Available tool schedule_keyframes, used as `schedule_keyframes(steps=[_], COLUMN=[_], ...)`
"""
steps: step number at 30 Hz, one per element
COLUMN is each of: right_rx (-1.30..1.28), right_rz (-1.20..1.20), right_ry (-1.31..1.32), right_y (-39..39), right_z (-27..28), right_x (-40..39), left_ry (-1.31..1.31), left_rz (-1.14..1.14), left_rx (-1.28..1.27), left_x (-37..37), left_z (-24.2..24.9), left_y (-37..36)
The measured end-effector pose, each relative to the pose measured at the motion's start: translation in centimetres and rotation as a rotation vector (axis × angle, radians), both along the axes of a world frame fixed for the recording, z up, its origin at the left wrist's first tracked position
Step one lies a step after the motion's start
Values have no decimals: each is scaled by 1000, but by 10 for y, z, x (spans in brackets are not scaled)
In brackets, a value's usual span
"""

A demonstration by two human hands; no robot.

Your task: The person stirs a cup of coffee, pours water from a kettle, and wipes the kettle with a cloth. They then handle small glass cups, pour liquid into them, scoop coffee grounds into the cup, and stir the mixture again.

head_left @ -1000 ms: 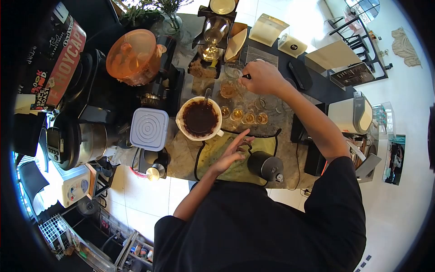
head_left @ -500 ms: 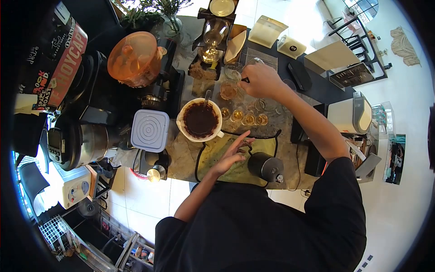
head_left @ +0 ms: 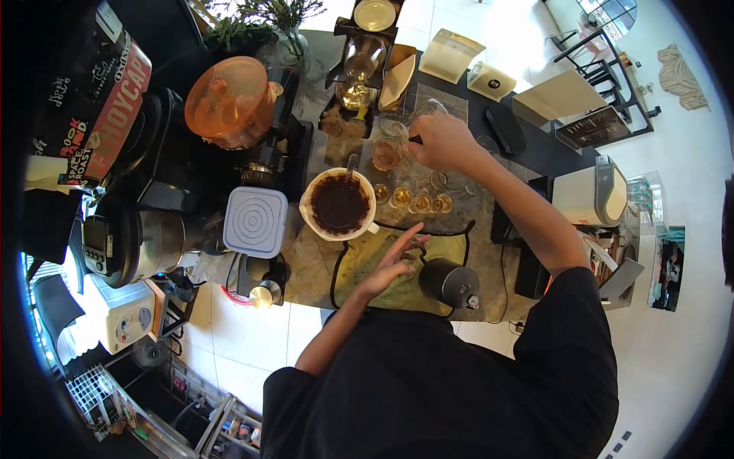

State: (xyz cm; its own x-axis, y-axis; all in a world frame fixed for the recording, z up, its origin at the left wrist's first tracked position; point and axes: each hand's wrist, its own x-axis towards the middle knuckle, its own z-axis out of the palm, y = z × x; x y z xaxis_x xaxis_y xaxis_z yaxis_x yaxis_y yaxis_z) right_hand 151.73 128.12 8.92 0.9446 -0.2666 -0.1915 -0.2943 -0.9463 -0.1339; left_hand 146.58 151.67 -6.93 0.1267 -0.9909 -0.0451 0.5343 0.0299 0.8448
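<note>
My right hand [head_left: 442,140] is closed, with a small dark piece like a handle showing at its fingers. Clear glass of a jug [head_left: 430,109] shows just beyond the knuckles; the grip itself is mostly hidden. Beside that hand stands a glass vessel [head_left: 388,155] with a little brownish liquid. Several small glasses [head_left: 401,197] of amber liquid form a row nearer me. My left hand [head_left: 390,268] has its fingers spread above a yellow-green cloth [head_left: 355,279], close to the handle of a dark grey pitcher [head_left: 443,281]. A white bowl [head_left: 307,218] of dark coffee-like contents holds a spoon [head_left: 351,165].
A lidded square container [head_left: 256,222] and an orange tub [head_left: 229,99] stand left. At the back are a glass syphon-like brewer [head_left: 359,69] and a plant in a vase [head_left: 290,47]. A white-fronted machine [head_left: 589,195] stands right. A cable [head_left: 503,275] runs along the counter.
The clear glass at my right hand shows more and its angle has shifted slightly. My left hand stays spread in the same place. The whole view has moved a touch.
</note>
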Motion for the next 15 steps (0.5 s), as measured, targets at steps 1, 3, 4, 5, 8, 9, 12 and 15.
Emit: schedule_keyframes(steps=[1,3,4,5,8,9,12,15], right_rx=[21,14,8,8,14,25,28,13], right_rz=[-11,-26,-42,-42,-45,-48,-28,-1], right_ry=[40,41,43,41,77,25,-45,-26], right_y=[0,-1,-2,-2,-3,-3,-7,-3], right_z=[2,0,0,0,2,0,-7,-6], right_x=[1,0,-1,0,-2,-4,-7,-7], left_ry=[1,1,21,40,41,39,48,18], left_rz=[-1,-2,-13,-25,-29,-30,-27,-5], left_rx=[8,16,10,4,3,3,-6,17], left_x=[0,0,1,2,2,2,2,0], left_z=[0,2,3,5,3,3,4,1], left_y=[0,0,1,2,2,2,1,0])
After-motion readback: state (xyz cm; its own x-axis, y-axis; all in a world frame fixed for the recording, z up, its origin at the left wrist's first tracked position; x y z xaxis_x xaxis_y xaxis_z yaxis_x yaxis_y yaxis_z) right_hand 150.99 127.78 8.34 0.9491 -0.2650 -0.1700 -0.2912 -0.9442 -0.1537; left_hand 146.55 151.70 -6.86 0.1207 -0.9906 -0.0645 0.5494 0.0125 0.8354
